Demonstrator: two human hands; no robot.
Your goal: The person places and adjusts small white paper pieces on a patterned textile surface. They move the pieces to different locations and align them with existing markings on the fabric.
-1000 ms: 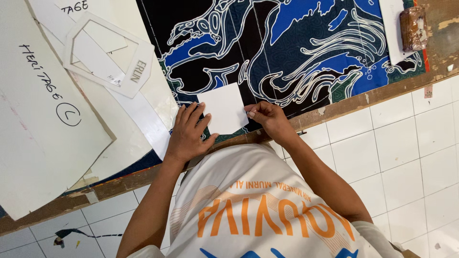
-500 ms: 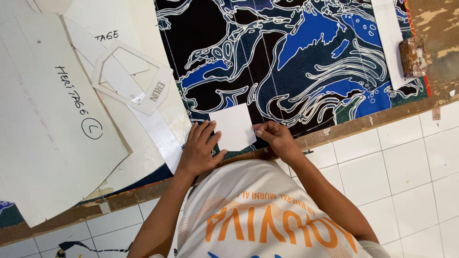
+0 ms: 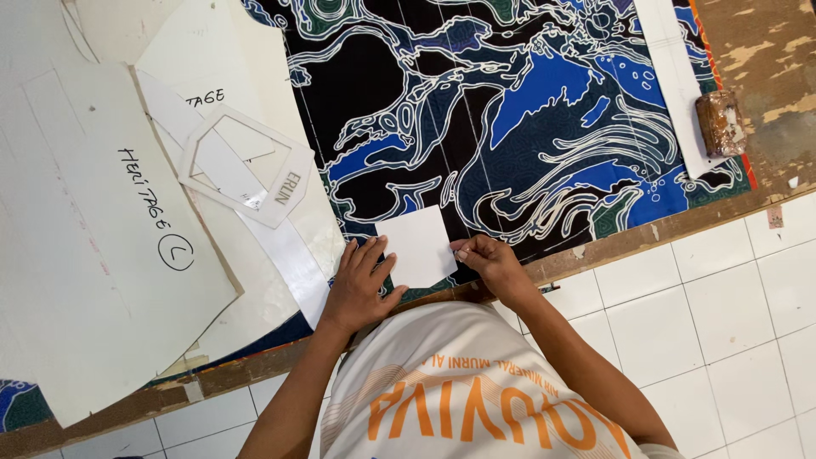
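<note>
**Card pinned at the near edge, nothing slipped**

My left hand lies flat, fingers spread wide and gripping nothing. Their tips press down just at the left edge of the white card. My right hand has its fingers drawn close together at the card's right edge. I cannot tell whether they pinch the card itself or some small thing against it.

Over the last second both hands have kept these same places on the card. The card sits as it did, flat on the blue-and-black fabric, right at the fabric's near edge. What moved is my head, so the whole tabletop now shows a little nearer in view. By my reckoning the card has stayed steady under my hands.

Farther out, to the left, big paper patterns overlap the fabric, with a six-sided paper frame on top of them. At the far right a white strip lies along the fabric's edge. A small brown block rests just beside it on the bare wood. White floor tiles run below the near edge.
</note>
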